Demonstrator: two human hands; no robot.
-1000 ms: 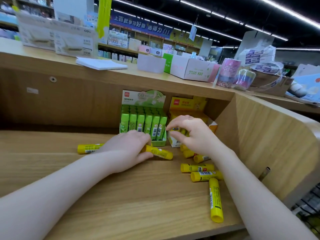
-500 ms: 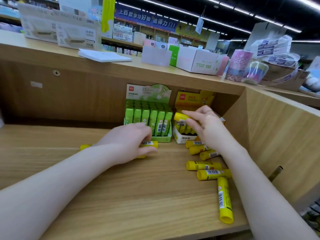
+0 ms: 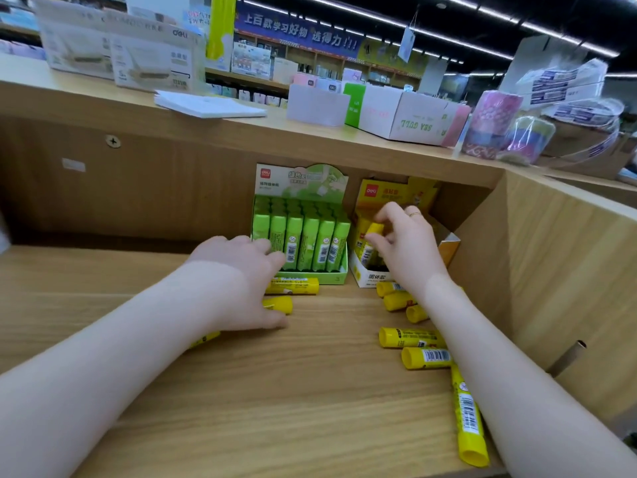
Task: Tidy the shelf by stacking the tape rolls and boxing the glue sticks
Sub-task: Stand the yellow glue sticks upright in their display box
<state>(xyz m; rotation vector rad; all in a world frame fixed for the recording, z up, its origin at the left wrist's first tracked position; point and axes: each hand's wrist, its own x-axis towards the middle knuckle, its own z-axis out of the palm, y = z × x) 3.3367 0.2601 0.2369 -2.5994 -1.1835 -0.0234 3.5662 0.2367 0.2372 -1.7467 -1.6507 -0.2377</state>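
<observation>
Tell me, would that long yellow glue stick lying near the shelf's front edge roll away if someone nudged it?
Probably. The long yellow glue stick looks round and smooth, lying flat on the bare wooden shelf, so a sideways nudge would likely roll it. It lies close to the front edge, so it might drop off. It looks stiff and probably light, so easy to lift.

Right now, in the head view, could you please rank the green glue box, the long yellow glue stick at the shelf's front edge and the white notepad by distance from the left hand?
1. Green glue box, just beyond the left hand.
2. Long yellow glue stick, front right of the shelf.
3. White notepad, on the upper counter.
</observation>
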